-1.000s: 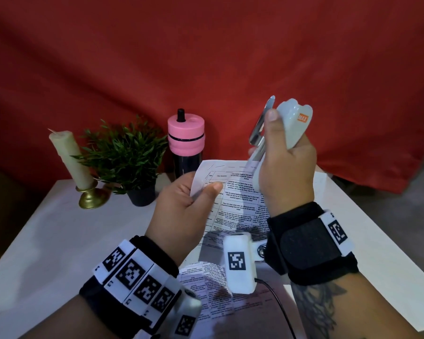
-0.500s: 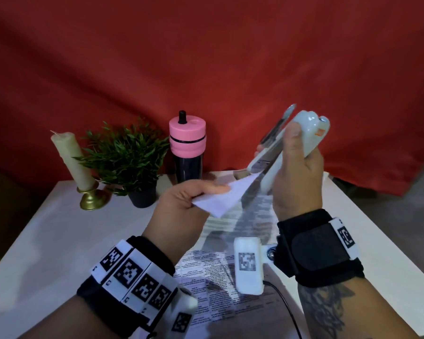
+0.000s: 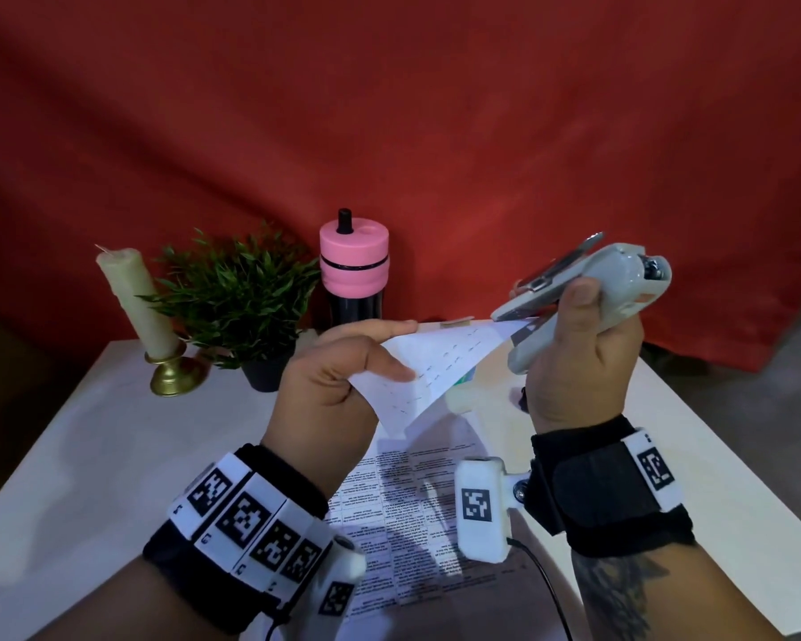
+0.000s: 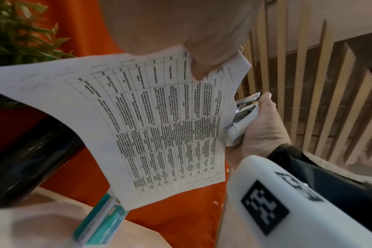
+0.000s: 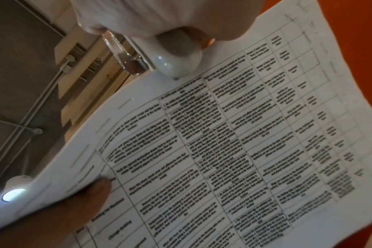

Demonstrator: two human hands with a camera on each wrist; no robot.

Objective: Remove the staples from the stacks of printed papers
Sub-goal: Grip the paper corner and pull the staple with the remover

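Observation:
My left hand (image 3: 343, 363) pinches a stack of printed papers (image 3: 435, 367) by one edge and holds it up above the table. The sheets (image 4: 159, 117) carry printed tables (image 5: 234, 142). My right hand (image 3: 579, 353) grips a pale grey stapler (image 3: 593, 289) with metal parts, raised at the right. The top corner of the papers sits between the stapler's jaws (image 4: 238, 124). In the right wrist view the stapler's rounded end (image 5: 176, 63) touches the page. No staple can be made out.
Another printed sheet (image 3: 408, 515) lies flat on the white table (image 3: 89, 455) under my wrists. At the back stand a candle on a brass holder (image 3: 144, 316), a potted plant (image 3: 237, 303) and a pink-topped bottle (image 3: 353, 270). A teal box (image 4: 102, 223) lies beneath the papers.
The left hand lifted the paper from hanging upright to nearly level. The right hand moved right and lowered the stapler until the paper's corner entered its jaws.

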